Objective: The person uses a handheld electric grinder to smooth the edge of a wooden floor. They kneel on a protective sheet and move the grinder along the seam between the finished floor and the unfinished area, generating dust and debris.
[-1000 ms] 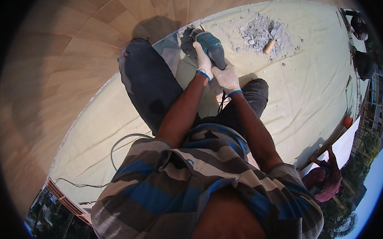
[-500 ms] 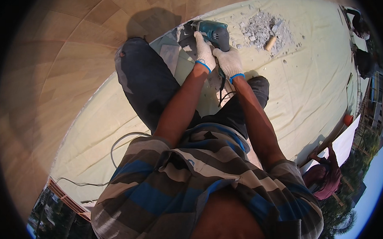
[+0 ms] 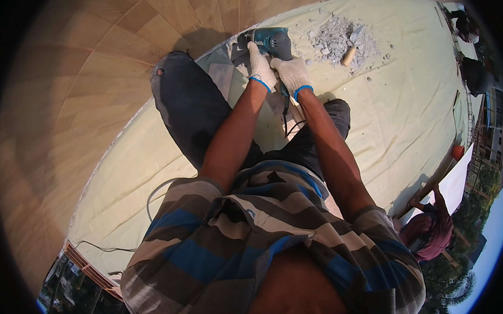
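A teal and black power drill (image 3: 275, 42) lies nearly sideways, its front end at a dark broken patch (image 3: 238, 53) along the edge of the pale yellow sheet (image 3: 399, 113). My left hand (image 3: 259, 67), in a white knit glove with a blue cuff, wraps round the drill's front part. My right hand (image 3: 291, 73), gloved alike, is closed on its handle, with a black cord hanging below. Both hands are between my knees. To the right of the drill lies a pile of grey rubble (image 3: 333, 40) with a short wooden piece (image 3: 348, 56) on it.
A curved tan tiled surface (image 3: 93, 79) borders the sheet on the left and top. A grey cable (image 3: 161, 188) loops at lower left. At lower right a co-worker (image 3: 428, 231) handles a white board (image 3: 457, 183), near an orange bucket (image 3: 458, 152). Other people are at the upper right rim.
The drill has turned from steeply angled to nearly sideways and moved slightly up in the picture, both hands moving up with it and a little left.
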A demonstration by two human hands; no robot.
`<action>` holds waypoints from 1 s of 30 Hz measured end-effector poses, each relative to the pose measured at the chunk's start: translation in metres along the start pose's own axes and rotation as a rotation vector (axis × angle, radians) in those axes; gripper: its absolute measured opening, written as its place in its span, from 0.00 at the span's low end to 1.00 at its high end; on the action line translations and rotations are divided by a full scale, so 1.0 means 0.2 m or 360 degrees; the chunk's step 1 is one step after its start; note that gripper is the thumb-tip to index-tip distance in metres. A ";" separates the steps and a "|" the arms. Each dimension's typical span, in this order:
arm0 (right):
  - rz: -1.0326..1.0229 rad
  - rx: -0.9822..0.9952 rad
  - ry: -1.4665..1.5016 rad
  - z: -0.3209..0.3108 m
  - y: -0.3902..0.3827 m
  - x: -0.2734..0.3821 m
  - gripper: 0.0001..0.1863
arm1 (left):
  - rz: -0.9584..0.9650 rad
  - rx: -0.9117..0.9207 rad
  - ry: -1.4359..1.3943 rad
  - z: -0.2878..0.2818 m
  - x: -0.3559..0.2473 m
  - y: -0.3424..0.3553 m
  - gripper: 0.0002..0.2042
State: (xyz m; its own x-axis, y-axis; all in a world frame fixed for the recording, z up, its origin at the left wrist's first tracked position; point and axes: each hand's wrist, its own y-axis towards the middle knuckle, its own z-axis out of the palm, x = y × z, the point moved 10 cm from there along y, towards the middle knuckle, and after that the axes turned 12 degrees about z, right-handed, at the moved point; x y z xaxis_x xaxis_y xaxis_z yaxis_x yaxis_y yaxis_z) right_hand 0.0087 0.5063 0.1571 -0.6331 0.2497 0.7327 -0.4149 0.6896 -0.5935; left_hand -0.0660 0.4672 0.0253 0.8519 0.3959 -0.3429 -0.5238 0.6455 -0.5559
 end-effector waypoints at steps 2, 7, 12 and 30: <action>-0.0002 0.0003 0.0092 0.02 0.02 -0.05 0.20 | 0.0045 -0.0105 0.0078 -0.06 0.00 0.02 0.47; 0.0108 -0.0010 0.0262 0.03 0.00 -0.29 0.17 | -0.0292 -0.0272 0.0432 -0.08 0.06 -0.15 0.46; -0.0015 0.0036 0.0257 0.13 -0.24 -0.52 0.17 | -0.0068 -0.0205 0.0185 -0.29 0.08 -0.05 0.44; -0.0338 0.0009 -0.0032 0.03 -0.22 -0.30 0.23 | 0.0561 0.0100 0.0034 -0.18 -0.02 -0.05 0.45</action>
State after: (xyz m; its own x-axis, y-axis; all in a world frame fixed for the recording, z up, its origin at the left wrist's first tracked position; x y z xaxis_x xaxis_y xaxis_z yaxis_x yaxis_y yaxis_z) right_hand 0.0611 0.4556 0.1368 -0.5438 0.0858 0.8348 -0.5440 0.7214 -0.4285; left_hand -0.0632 0.4360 0.0053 0.6182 0.5881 -0.5214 -0.7838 0.5110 -0.3530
